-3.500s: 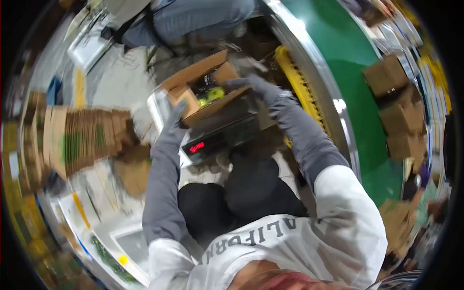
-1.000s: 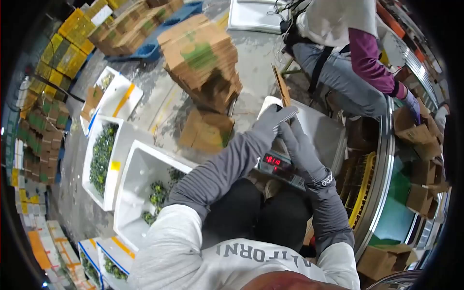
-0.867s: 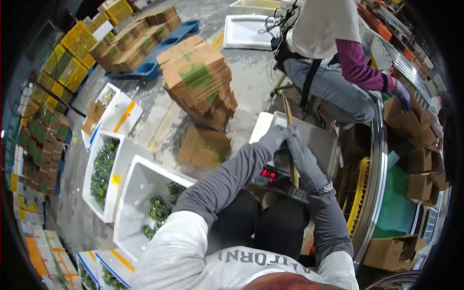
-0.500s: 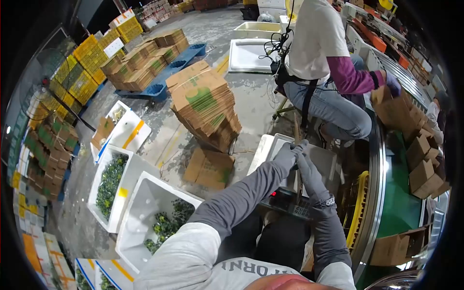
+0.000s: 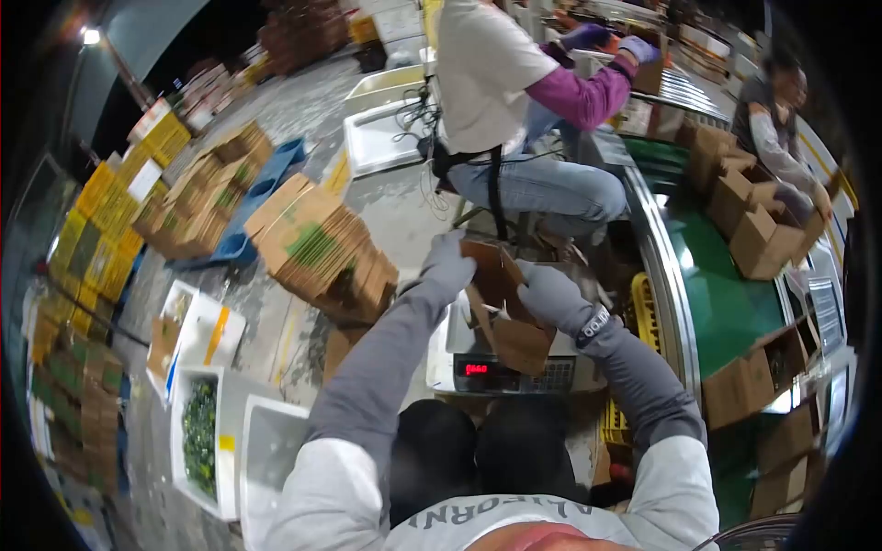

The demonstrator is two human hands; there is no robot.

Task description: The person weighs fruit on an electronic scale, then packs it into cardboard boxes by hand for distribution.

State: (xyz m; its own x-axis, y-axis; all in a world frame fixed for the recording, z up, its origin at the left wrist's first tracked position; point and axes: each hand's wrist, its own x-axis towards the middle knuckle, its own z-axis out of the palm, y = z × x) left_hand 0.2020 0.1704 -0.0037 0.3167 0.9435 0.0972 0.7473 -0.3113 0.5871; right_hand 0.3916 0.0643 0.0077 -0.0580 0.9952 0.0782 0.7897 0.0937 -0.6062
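Note:
Between my two gloved hands a brown cardboard box stands opened out above the digital scale, whose display glows red. My left hand, in a grey glove, is closed on the box's upper left edge. On the opposite side my right hand grips the upper right edge. The box is tilted, and its lower flaps hang near the scale's keypad. Part of the weighing tray is hidden behind the box.
Left of me are a stack of flattened cartons and a white foam box of leafy produce. A seated co-worker is ahead. On the right, a green conveyor carries open cartons. A yellow crate stands beside it.
The cardboard went from flat and edge-on between my hands to an opened box. My hands have moved apart. The view has turned right, and the co-worker's hands now hold a carton farther away.

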